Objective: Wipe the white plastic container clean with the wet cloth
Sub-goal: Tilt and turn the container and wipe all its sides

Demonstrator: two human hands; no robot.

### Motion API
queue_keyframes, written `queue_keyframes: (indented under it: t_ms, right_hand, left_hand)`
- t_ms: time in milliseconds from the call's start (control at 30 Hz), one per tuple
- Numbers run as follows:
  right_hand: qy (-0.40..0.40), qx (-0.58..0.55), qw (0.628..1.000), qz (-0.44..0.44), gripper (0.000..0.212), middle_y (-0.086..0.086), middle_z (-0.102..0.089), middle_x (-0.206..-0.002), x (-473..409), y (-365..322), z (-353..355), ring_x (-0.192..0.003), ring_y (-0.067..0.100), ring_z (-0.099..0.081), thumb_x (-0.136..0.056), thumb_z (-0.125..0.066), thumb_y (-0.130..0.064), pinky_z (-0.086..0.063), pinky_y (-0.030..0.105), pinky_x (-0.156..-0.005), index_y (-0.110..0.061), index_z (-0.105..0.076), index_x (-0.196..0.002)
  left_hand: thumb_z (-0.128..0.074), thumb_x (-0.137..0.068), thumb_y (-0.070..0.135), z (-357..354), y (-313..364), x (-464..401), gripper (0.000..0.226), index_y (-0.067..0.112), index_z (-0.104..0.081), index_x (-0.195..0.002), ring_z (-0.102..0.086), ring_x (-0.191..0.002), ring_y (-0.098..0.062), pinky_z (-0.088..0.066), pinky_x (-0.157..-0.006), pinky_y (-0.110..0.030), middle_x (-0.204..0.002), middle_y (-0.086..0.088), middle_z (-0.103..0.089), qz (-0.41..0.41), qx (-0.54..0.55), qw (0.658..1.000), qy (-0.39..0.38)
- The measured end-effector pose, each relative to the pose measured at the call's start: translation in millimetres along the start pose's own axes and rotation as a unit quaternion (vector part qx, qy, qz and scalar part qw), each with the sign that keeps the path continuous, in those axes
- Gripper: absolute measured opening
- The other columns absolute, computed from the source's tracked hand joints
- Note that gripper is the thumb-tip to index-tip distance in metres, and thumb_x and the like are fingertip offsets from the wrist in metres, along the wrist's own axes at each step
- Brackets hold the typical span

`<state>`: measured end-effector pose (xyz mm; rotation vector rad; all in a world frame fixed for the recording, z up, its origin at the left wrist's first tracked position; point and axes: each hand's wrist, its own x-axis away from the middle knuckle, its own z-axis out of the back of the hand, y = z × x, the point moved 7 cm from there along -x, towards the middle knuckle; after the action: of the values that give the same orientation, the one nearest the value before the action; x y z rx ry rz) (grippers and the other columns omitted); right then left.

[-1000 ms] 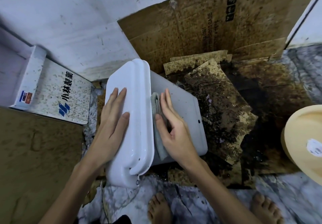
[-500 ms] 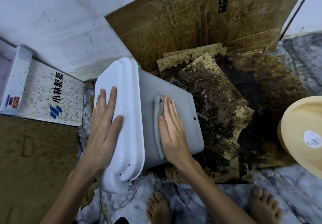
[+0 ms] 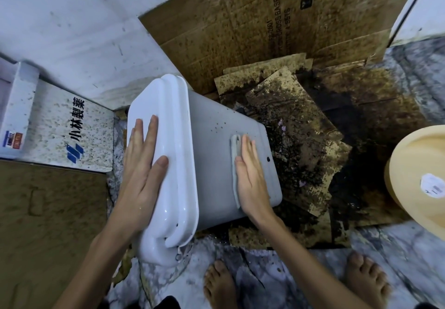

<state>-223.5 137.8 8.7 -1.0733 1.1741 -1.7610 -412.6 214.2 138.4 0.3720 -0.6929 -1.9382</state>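
Note:
The white plastic container (image 3: 209, 154) lies on its side on the floor, its lidded top toward the left and its base toward the right. Small dark specks dot its upper grey side. My left hand (image 3: 142, 166) rests flat on the white lid (image 3: 173, 125), fingers spread, steadying it. My right hand (image 3: 250, 176) presses flat on the wet grey cloth (image 3: 235, 164), which is folded into a strip against the container's side near the base end. Only the cloth's left edge shows beside my palm.
Mould-stained cardboard (image 3: 289, 125) lies under and right of the container, with a larger stained box (image 3: 265, 20) against the wall. A white printed box (image 3: 67, 137) sits at left. A tan round object (image 3: 419, 178) is at right. My bare feet (image 3: 219, 284) stand on marble floor.
My right hand has slid the cloth rightward along the container's side, from beside the lid to near the base. The left hand stayed on the lid.

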Motion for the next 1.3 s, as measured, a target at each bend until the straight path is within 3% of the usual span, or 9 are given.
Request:
queue_keyframes:
  t_ms: [167,300,400,500,667,800,933,1067,1300]
  right_hand:
    - [-0.043,-0.022,0.993,0.111,0.06,-0.025,-0.003,-0.174,10,-71,-24,-0.16,-0.005,0.006,-0.112,-0.021,-0.044,0.0,0.023,-0.13,-0.031,-0.01,-0.169]
    - [-0.052,0.002,0.989,0.14,0.058,-0.019,-0.005,-0.176,2,-67,-23,-0.161,-0.002,0.003,-0.115,-0.022,-0.039,-0.002,0.025,-0.131,-0.027,-0.01,-0.17]
    - [-0.039,0.041,0.995,0.078,0.058,-0.019,0.002,-0.176,-17,-27,-9,-0.16,-0.003,0.007,-0.115,-0.014,-0.044,0.0,0.031,-0.133,-0.029,-0.005,-0.17]
    - [-0.017,0.034,0.999,-0.032,0.055,-0.015,0.002,-0.175,-35,16,12,-0.159,-0.002,0.005,-0.117,-0.018,-0.036,-0.002,0.037,-0.134,-0.025,-0.005,-0.17]
    - [-0.01,0.001,0.998,-0.063,0.054,-0.018,0.001,-0.174,-35,14,13,-0.159,-0.004,0.006,-0.118,-0.021,-0.031,0.0,0.038,-0.133,-0.027,-0.007,-0.169]
    - [-0.036,-0.015,0.999,0.03,0.05,-0.028,0.0,-0.17,-19,-42,-7,-0.158,-0.008,0.008,-0.114,-0.019,-0.038,0.002,0.035,-0.133,-0.049,-0.005,-0.162]
    - [-0.058,-0.038,0.991,0.116,0.057,-0.026,-0.005,-0.172,-15,-84,-21,-0.159,-0.009,0.006,-0.113,-0.024,-0.038,-0.001,0.028,-0.131,-0.032,-0.01,-0.169]
    - [-0.056,-0.004,0.988,0.143,0.057,-0.018,-0.006,-0.176,-30,-76,-19,-0.161,-0.002,0.003,-0.115,-0.023,-0.036,-0.004,0.031,-0.132,-0.025,-0.011,-0.171]
    - [-0.001,0.005,0.999,-0.044,0.054,-0.012,-0.003,-0.177,-76,7,15,-0.16,-0.001,0.005,-0.118,-0.021,-0.027,0.0,0.036,-0.133,-0.023,-0.008,-0.17]
  left_hand:
    - [-0.024,-0.111,0.055,0,3,1,0.062,0.05,-0.001,-0.167,0.014,-0.163,-0.007,0.001,-0.131,-0.059,-0.178,0.018,0.007,-0.005,-0.007,1.0,0.0]
    - [-0.023,-0.11,0.06,1,5,0,0.064,0.048,-0.001,-0.168,0.014,-0.163,-0.007,0.001,-0.131,-0.059,-0.178,0.019,0.006,-0.003,-0.009,1.0,0.002]
    - [-0.02,-0.107,0.069,1,7,2,0.067,0.047,-0.002,-0.168,0.014,-0.163,-0.006,0.002,-0.132,-0.058,-0.178,0.017,0.007,-0.001,-0.013,1.0,0.004]
    - [-0.019,-0.105,0.073,-1,13,1,0.068,0.05,-0.002,-0.167,0.015,-0.163,-0.004,0.003,-0.132,-0.055,-0.178,0.016,0.007,0.002,-0.009,1.0,0.003]
    - [-0.021,-0.106,0.071,-2,18,0,0.068,0.05,-0.003,-0.168,0.015,-0.163,-0.004,0.003,-0.132,-0.053,-0.178,0.015,0.007,0.0,-0.015,1.0,0.007]
    - [-0.022,-0.107,0.067,0,12,1,0.068,0.046,-0.005,-0.169,0.014,-0.163,-0.005,0.001,-0.132,-0.057,-0.178,0.015,0.006,0.004,-0.004,1.0,0.009]
    - [-0.02,-0.106,0.071,-2,12,-1,0.069,0.047,-0.004,-0.169,0.014,-0.163,-0.006,0.001,-0.132,-0.058,-0.178,0.016,0.006,-0.002,-0.007,1.0,0.008]
    - [-0.021,-0.107,0.071,0,8,-1,0.068,0.048,-0.003,-0.168,0.013,-0.163,-0.006,0.0,-0.131,-0.059,-0.178,0.018,0.006,0.001,-0.005,1.0,0.01]
    - [-0.019,-0.106,0.072,-1,11,-1,0.068,0.049,-0.003,-0.168,0.014,-0.163,-0.006,0.002,-0.131,-0.054,-0.178,0.016,0.006,0.001,-0.009,1.0,0.006]
